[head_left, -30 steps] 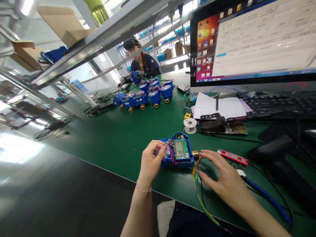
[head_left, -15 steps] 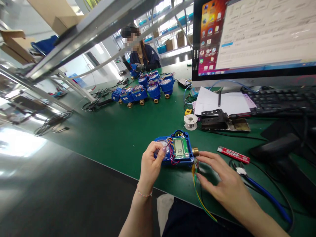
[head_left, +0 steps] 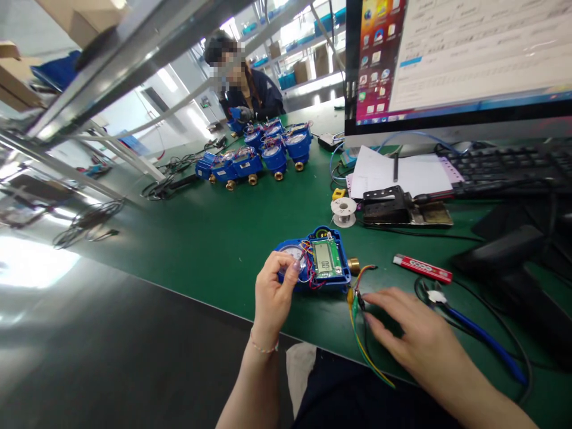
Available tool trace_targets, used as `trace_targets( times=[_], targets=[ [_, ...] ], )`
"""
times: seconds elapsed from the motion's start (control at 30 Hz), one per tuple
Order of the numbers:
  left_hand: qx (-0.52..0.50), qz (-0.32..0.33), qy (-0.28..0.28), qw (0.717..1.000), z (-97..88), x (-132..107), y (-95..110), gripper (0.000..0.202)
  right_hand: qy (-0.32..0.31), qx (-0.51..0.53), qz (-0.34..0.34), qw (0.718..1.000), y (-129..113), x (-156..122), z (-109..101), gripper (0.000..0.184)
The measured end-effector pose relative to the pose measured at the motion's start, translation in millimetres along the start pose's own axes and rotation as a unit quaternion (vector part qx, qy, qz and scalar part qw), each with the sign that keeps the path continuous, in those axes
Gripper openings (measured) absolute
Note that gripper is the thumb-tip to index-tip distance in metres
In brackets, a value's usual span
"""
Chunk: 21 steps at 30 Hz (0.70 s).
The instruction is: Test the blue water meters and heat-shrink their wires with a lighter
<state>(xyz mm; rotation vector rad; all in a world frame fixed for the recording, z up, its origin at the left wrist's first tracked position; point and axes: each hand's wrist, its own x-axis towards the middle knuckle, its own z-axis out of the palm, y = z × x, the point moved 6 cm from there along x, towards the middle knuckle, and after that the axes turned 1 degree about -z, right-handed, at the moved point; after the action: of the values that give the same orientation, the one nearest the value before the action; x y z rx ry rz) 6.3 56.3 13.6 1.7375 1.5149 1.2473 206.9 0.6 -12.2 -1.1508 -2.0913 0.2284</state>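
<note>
A blue water meter with an open green circuit board and a small display lies on the green table. My left hand is closed round its left end, thumb on the dial. My right hand lies low on the mat to the meter's right, fingers stretched out and together, fingertips at a bundle of yellow, green and red wires with clips that runs off the table edge toward me.
Several more blue meters stand at the back, where another person sits. A monitor, keyboard, papers, a solder spool, a black fixture, a red stick and blue-handled pliers crowd the right side.
My right hand has slid away from the meter's brass fitting toward me and now rests by the wire clips. The left hand has kept its hold.
</note>
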Motion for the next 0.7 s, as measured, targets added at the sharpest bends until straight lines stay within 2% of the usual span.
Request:
trace_targets(
  times=[0.1, 0.2, 0.3, 0.43, 0.53, 0.6, 0.7],
  targets=[
    [-0.03, 0.007, 0.061, 0.998, -5.0, -2.5, 0.5, 0.013, -0.085, -0.101, 0.007, 0.991, -6.2, -7.6, 28.6, 0.022],
    [-0.06, 0.067, 0.161, 0.983, -15.1, -13.2, 10.5, 0.006, -0.159, -0.2, 0.058, 0.965, -6.3, -14.0, 54.4, 0.035],
    [-0.045, 0.157, 0.222, 0.961, -20.7, -30.6, 27.9, 0.007, -0.185, -0.243, 0.109, 0.946, -2.2, -17.9, 65.1, 0.022],
    [0.012, 0.257, 0.222, 0.941, -17.1, -52.2, 44.9, 0.021, -0.176, -0.213, 0.162, 0.947, 9.6, -24.9, 61.8, 0.02],
    [0.042, 0.301, 0.2, 0.932, -10.3, -61.6, 46.7, 0.026, -0.145, -0.159, 0.162, 0.963, 16.1, -30.9, 56.6, 0.019],
    [0.072, 0.312, 0.184, 0.929, -4.5, -63.2, 44.6, 0.027, -0.115, -0.132, 0.151, 0.973, 17.7, -33.6, 53.6, 0.016],
    [0.146, 0.273, 0.157, 0.938, 6.2, -56.0, 37.4, 0.028, -0.076, -0.12, 0.134, 0.981, 16.6, -35.0, 50.6, 0.013]
  ],
)
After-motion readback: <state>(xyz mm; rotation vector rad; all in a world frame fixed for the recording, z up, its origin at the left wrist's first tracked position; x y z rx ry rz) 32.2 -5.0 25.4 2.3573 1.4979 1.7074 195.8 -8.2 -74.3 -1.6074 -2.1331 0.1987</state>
